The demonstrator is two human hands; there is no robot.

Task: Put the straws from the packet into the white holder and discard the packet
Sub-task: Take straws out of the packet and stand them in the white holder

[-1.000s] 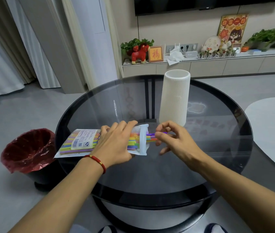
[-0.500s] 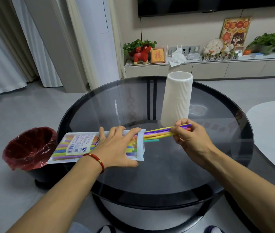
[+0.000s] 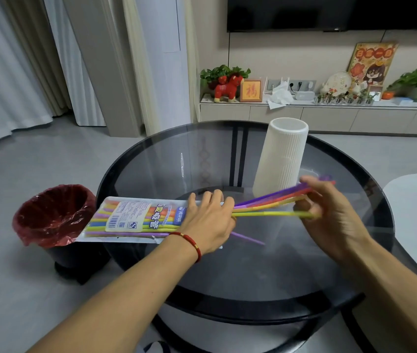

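1. The left hand point(image 3: 208, 220) is lying flat at frame centre, its fingers point(image 3: 217, 200) spread and pressing the glossy plastic packet point(image 3: 136, 219) onto the round smoked-glass bench point(image 3: 266, 263).
2. The right hand point(image 3: 335, 215), blurred at centre right, is pinching a fanned bundle of thin coloured straws point(image 3: 266, 206) between thumb and fingers.
3. One purple straw point(image 3: 249, 239) is lying loose on the glass below the left hand.
4. The white holder point(image 3: 281, 159), a ribbed matte cylinder, is standing upright just behind the straws.
5. A bin point(image 3: 52, 215) lined with crinkled red film is sitting on the floor at left.
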